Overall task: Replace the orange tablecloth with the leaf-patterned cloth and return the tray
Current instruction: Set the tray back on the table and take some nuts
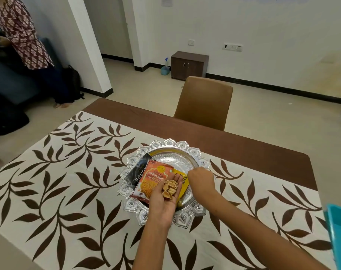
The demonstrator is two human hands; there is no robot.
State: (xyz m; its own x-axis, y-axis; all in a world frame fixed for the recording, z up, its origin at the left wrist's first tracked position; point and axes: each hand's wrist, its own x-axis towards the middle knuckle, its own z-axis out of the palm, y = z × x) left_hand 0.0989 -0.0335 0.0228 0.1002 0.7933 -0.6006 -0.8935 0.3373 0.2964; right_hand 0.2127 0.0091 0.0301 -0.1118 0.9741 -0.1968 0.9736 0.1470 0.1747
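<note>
The leaf-patterned cloth [68, 182], white with brown leaves, lies spread over the table. On it stands the ornate silver tray [177, 151] holding a black packet [139, 169], an orange snack packet [153, 180] and a yellow packet [184, 182]. My left hand [164, 199] is palm up over the tray's near side, cupping several nut shells [170, 189]. My right hand [199, 181] reaches into the tray beside the yellow packet with its fingers curled down; what it grips is hidden. No orange tablecloth is in view.
A brown chair [203, 105] stands at the table's far side. A teal container [340, 234] sits at the right edge. A small brown cabinet [188, 65] and a spray bottle [165, 66] stand by the wall. A person [23, 36] stands at far left near dark bags [5, 117].
</note>
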